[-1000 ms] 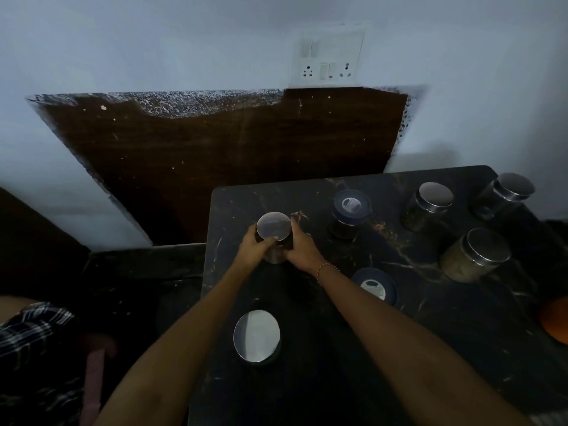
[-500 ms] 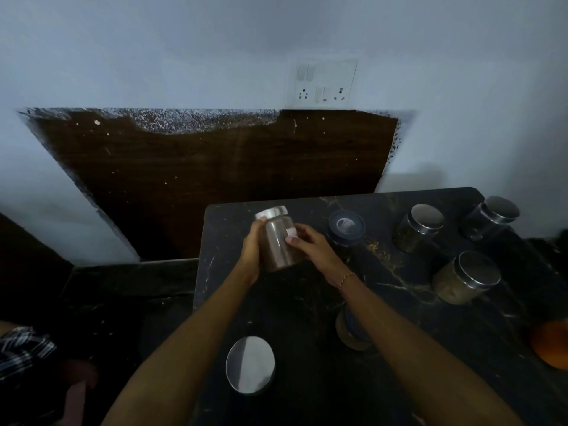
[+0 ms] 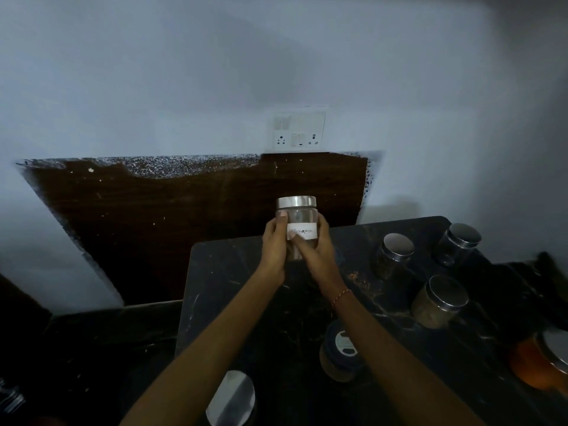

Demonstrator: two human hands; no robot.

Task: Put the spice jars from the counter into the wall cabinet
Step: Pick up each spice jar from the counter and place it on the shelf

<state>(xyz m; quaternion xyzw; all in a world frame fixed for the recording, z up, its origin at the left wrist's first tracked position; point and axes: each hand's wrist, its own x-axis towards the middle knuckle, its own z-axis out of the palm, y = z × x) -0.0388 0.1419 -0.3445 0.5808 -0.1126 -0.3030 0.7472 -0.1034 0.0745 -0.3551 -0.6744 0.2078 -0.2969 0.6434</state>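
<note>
A glass spice jar (image 3: 299, 215) with a silver lid and a white handwritten label is held upright above the back edge of the dark marble counter (image 3: 246, 290). My left hand (image 3: 275, 247) grips its left side and my right hand (image 3: 316, 250) wraps its right side and front. Several more jars stand on the counter: three silver-lidded ones at the right (image 3: 395, 255) (image 3: 456, 242) (image 3: 439, 301), a dark-lidded one (image 3: 341, 353) under my right forearm, a silver-lidded one (image 3: 232, 399) at the bottom, and an orange one (image 3: 541, 359) at the right edge. No wall cabinet is in view.
A dark wooden board (image 3: 184, 222) leans on the pale wall behind the counter. A white switch and socket plate (image 3: 298, 130) sits on the wall above it. Left of the counter lies a lower dark surface (image 3: 107, 348).
Both hands lifted the jar off the counter, raised it and turned it upright with the label facing me. The view has tilted upward, showing more wall.
</note>
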